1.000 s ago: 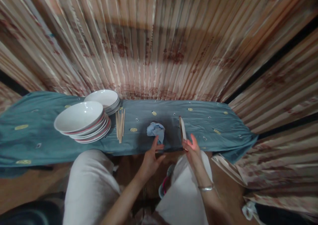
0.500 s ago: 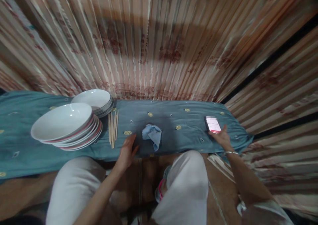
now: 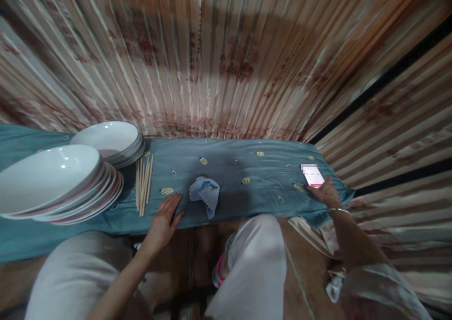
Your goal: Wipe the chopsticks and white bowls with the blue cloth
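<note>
My right hand [image 3: 325,193] grips the near end of a phone [image 3: 313,176] with a lit white and red screen, low over the right part of the cloth-covered bench. My left hand [image 3: 165,220] rests at the bench's front edge, fingers stretched out and thumb apart, holding nothing. Just right of it lies a crumpled light blue cloth [image 3: 205,193], not touched. Several wooden chopsticks [image 3: 144,183] lie side by side to the left of that hand. Beyond them stands a stack of white dishes [image 3: 52,178], some with red rims.
A second stack of white dishes [image 3: 106,138] stands behind the first. The bench has a teal cloth [image 3: 229,202] with yellow pineapple prints. A pleated curtain [image 3: 219,75] hangs behind it, and dark poles [image 3: 381,86] slant at the right. My knees [image 3: 261,244] are close to the front edge.
My right hand has shifted the phone to the right, uncovering a pineapple print. The left hand's fingers have straightened somewhat. My view has turned a little to the right.
</note>
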The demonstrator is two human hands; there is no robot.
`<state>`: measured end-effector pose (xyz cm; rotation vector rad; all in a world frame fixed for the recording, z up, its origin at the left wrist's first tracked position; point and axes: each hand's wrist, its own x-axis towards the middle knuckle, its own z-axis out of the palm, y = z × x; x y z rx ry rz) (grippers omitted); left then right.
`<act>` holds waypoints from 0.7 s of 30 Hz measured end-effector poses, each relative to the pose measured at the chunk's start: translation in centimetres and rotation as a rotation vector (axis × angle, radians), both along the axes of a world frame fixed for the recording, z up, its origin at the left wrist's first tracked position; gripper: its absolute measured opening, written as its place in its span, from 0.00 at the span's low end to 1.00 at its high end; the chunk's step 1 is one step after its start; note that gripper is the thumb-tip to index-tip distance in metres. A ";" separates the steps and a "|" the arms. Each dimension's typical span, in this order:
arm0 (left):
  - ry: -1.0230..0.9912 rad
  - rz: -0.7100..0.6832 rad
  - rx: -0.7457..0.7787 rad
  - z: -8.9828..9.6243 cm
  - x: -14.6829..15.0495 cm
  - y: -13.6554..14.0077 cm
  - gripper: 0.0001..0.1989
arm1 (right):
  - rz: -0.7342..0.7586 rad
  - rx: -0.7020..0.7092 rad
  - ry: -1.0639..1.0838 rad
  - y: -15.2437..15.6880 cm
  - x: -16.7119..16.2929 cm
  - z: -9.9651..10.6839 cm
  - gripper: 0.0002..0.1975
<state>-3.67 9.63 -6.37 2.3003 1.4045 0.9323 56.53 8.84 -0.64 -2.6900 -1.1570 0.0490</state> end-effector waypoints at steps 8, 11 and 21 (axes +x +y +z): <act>0.040 0.004 0.064 -0.3 -0.2 0.1 0.24 | -0.052 -0.058 0.035 0.0 1.2 0.6 0.49; 0.061 0.010 0.091 -0.4 -0.2 0.1 0.23 | -0.079 -0.077 0.034 0.0 1.5 0.6 0.50; 0.074 0.003 0.103 -0.3 -0.4 0.0 0.23 | -0.093 -0.053 0.035 0.3 3.7 -0.4 0.49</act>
